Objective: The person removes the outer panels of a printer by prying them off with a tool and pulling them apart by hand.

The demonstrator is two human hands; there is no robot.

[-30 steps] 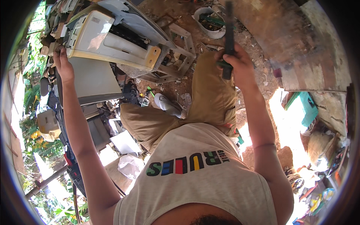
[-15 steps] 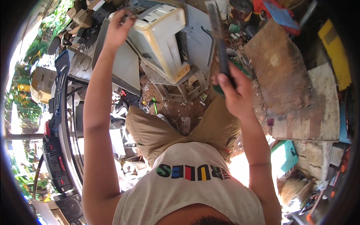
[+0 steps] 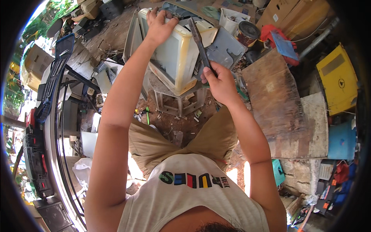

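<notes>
A white plastic casing (image 3: pixel 183 50) with yellowed edges, like the shell of an appliance, stands tilted on a small grey stool (image 3: pixel 180 102) in front of me. My left hand (image 3: pixel 159 25) grips its top rim, fingers spread over the edge and thumb toward the right. A long dark metal bar-like tool (image 3: pixel 199 40), broader at its far end, is in my right hand (image 3: pixel 220 81), fingers wrapped round its lower part. The tool points up and away beside the casing's right side; whether they touch I cannot tell.
Grey plastic panels (image 3: pixel 226 48) lean behind the casing. A brown board (image 3: pixel 272 104) lies at the right, with a yellow panel (image 3: pixel 338 79) beyond it. A dark bucket (image 3: pixel 248 31) stands at the back. Black tool cases (image 3: pixel 36 154) line the left; debris litters the ground.
The view has shifted. My left hand has moved right along the casing's top, its fingers more spread. My right hand has brought the bar-like tool left, closer to the casing.
</notes>
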